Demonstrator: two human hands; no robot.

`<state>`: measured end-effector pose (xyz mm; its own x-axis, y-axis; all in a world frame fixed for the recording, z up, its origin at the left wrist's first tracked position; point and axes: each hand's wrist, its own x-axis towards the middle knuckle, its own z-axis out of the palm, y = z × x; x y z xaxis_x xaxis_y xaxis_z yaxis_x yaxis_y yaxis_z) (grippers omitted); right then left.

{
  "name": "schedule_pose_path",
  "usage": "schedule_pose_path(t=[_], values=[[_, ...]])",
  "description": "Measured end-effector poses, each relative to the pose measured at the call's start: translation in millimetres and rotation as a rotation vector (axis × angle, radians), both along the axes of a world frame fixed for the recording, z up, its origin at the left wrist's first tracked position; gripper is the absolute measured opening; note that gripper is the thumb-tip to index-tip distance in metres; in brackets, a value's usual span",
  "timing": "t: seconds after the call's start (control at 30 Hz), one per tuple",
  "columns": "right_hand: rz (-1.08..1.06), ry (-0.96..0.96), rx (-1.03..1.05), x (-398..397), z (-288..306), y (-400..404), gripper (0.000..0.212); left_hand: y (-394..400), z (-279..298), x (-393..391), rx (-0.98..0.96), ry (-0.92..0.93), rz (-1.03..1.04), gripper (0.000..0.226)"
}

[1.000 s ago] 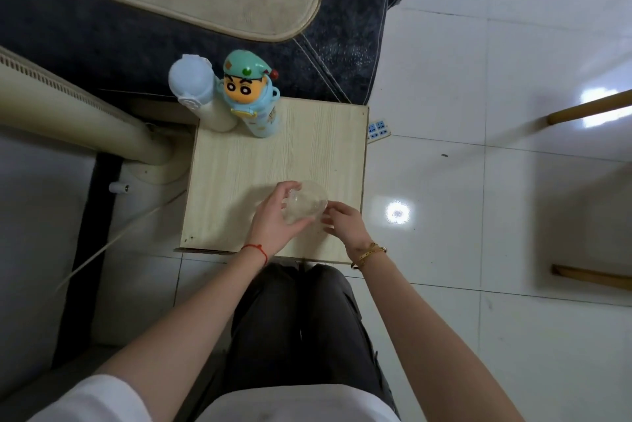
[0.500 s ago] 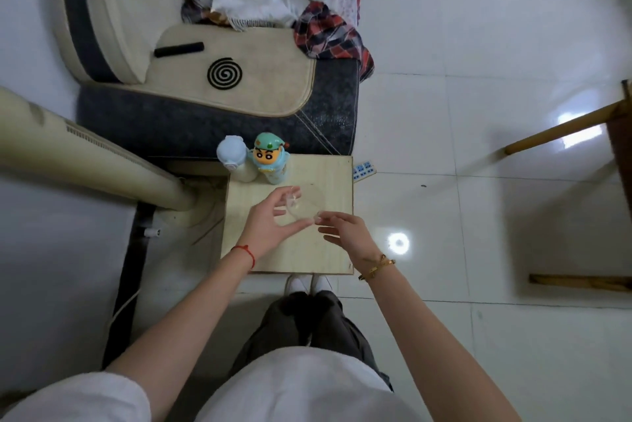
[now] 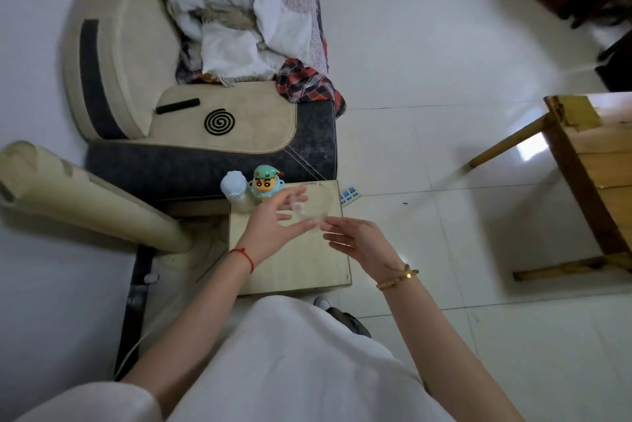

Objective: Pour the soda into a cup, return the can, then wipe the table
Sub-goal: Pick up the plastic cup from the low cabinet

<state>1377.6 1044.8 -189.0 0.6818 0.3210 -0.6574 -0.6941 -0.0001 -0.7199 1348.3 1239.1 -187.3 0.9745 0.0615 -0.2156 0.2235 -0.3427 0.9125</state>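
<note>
Above the small wooden table (image 3: 290, 271), left hand (image 3: 270, 230) holds the clear cup (image 3: 309, 204) tilted, likely readying it for pouring. Right hand (image 3: 359, 242) hovers just beside the cup, fingers loose, holding nothing. No soda can in view.

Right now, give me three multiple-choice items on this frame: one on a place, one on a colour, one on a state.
1. Where does the cartoon bottle stand?
A. far left corner of the small table
B. on the floor
C. on the sofa seat

2. What colour is the cord on the left hand's wrist?
A. blue
B. red
C. green

3. What is the state of the clear cup?
A. lying on the floor
B. full of dark soda
C. held in the left hand, looking empty

Key: 1 A, it stands at the table's far left beside a pale blue-capped bottle; 2 B, a red cord circles that wrist; 3 C, left fingers wrap it, while the right hand is open beside it.
</note>
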Motion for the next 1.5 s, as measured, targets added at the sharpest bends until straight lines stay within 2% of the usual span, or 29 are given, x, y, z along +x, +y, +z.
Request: schedule_pose_path(t=[0.17, 0.33, 0.57, 0.83, 1.2, 1.37, 1.5], values=[[-0.077, -0.010, 0.013, -11.4, 16.9, -17.3, 0.032, -14.7, 16.4, 5.5, -0.015, -0.010, -0.049, 0.057], [-0.185, -0.034, 0.021, -22.4, 29.8, -47.5, 0.031, -41.9, 29.2, 18.5, -0.012, -0.029, -0.173, 0.063], [-0.385, -0.059, 0.008, -47.9, 42.8, -117.8, 0.031, -118.0, 44.4, 35.5, -0.008, -0.069, -0.391, 0.063], [-0.645, -0.065, -0.021, -101.5, 53.7, -245.6, 0.032, -265.1, 54.6, 32.1, -0.008, -0.098, -0.669, 0.064], [-0.879, -0.092, -0.069, -188.4, 72.4, -455.2, 0.032, -502.0, 64.1, -15.3, -0.088, -0.148, -0.900, 0.060], [-0.985, -0.090, -0.083, -218.1, 76.8, -520.3, 0.032, -583.0, 68.7, -33.2, -0.101, -0.161, -1.002, 0.057], [-1.090, -0.066, -0.060, -230.9, 74.1, -560.2, 0.031, -633.9, 67.3, -36.9, -0.095, -0.150, -1.092, 0.066]])
